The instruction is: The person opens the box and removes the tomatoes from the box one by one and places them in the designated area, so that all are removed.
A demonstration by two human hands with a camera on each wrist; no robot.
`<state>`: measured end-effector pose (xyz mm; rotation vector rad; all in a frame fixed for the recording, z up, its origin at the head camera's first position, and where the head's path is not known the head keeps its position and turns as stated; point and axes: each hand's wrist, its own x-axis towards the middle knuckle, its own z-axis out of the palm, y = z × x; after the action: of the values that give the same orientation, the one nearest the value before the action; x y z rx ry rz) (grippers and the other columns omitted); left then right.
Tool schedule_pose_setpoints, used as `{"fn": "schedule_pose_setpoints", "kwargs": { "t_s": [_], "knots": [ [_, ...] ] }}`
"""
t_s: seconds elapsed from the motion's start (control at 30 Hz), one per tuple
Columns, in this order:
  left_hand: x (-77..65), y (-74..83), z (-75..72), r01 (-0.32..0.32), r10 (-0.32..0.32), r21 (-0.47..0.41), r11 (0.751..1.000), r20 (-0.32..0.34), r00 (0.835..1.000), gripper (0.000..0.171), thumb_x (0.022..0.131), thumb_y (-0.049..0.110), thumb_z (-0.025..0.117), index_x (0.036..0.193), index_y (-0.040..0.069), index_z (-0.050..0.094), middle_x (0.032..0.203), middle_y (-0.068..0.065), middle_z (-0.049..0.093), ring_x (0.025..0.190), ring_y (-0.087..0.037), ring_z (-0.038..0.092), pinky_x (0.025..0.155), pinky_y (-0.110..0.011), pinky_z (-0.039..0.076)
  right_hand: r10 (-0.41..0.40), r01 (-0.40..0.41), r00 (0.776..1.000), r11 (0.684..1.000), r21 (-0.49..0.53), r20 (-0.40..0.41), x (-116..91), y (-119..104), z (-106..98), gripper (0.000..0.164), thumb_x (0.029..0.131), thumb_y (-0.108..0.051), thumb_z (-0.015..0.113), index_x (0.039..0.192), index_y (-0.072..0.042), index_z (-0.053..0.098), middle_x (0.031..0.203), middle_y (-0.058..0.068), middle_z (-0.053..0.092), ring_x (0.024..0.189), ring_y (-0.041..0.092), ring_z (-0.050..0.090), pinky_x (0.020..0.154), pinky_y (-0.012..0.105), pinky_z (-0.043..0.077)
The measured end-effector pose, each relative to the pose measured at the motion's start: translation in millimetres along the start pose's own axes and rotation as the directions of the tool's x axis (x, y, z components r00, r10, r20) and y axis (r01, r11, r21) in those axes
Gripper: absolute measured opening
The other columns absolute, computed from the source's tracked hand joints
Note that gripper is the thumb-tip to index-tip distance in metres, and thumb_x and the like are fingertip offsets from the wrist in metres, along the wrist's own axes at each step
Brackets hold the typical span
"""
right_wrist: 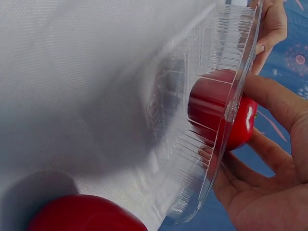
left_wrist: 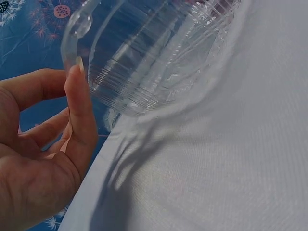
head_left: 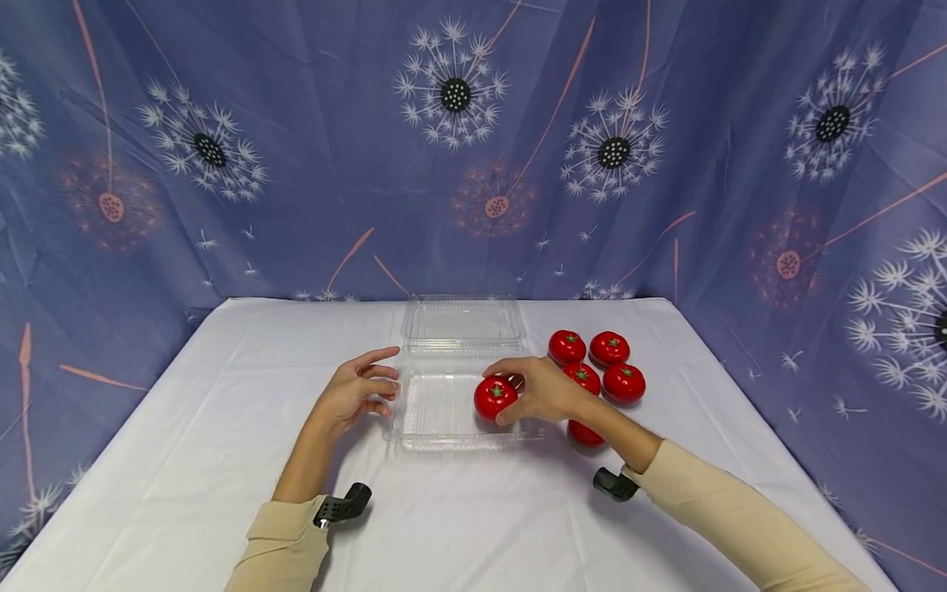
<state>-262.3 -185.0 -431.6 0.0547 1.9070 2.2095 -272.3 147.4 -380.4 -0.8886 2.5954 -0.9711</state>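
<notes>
A hinged clear plastic container (head_left: pixel 436 403) lies on the white table with its lid raised at the back. My right hand (head_left: pixel 543 388) grips a red tomato (head_left: pixel 494 398) by its sides, over the right part of the container base. In the right wrist view, the lower part of this tomato (right_wrist: pixel 209 106) shows through the clear wall. My left hand (head_left: pixel 355 390) is beside the container's left edge, fingers spread and slightly bent. The left wrist view shows its thumb (left_wrist: pixel 79 106) at the clear rim (left_wrist: pixel 70 43).
Several more red tomatoes (head_left: pixel 624 384) sit in a group to the right of the container, partly behind my right wrist. A white cloth (head_left: pixel 473 526) covers the table. A blue dandelion-print curtain (head_left: pixel 333 164) hangs at the back and sides.
</notes>
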Motion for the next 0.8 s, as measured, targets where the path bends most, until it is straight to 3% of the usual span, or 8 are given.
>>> {"fn": "schedule_pose_setpoints", "kwargs": {
  "t_s": [0.2, 0.47, 0.8],
  "knots": [
    [0.4, -0.6, 0.4, -0.003, 0.003, -0.001, 1.000, -0.013, 1.000, 0.076, 0.086, -0.011, 0.066, 0.155, 0.002, 0.037, 0.106, -0.010, 0.059, 0.070, -0.013, 0.063, 0.050, -0.025, 0.056, 0.004, -0.004, 1.000, 1.000, 0.012, -0.015, 1, -1, -1, 0.066, 0.073, -0.016, 0.090, 0.133, -0.010, 0.065, 0.127, 0.008, 0.068, 0.103, 0.022, 0.065, 0.089, 0.034, 0.058],
    [-0.4, -2.1, -0.3, -0.012, 0.012, -0.002, 1.000, -0.012, 1.000, 0.075, 0.086, -0.011, 0.066, 0.155, 0.000, 0.038, 0.103, -0.008, 0.060, 0.071, -0.014, 0.063, 0.049, -0.025, 0.056, 0.053, -0.051, 0.998, 0.998, 0.032, -0.043, 3, -6, -3, 0.067, 0.074, -0.017, 0.089, 0.136, -0.014, 0.064, 0.131, 0.009, 0.066, 0.110, 0.027, 0.064, 0.090, 0.037, 0.059],
    [-1.4, -0.8, -1.3, -0.011, 0.011, -0.008, 1.000, -0.024, 1.000, 0.074, 0.086, -0.012, 0.066, 0.154, -0.002, 0.038, 0.102, -0.010, 0.061, 0.067, -0.014, 0.065, 0.048, -0.025, 0.056, 0.048, -0.046, 0.995, 0.999, 0.023, -0.089, -3, -10, -15, 0.066, 0.074, -0.022, 0.090, 0.135, -0.015, 0.065, 0.130, 0.007, 0.067, 0.111, 0.027, 0.066, 0.087, 0.034, 0.060]
  ]
}}
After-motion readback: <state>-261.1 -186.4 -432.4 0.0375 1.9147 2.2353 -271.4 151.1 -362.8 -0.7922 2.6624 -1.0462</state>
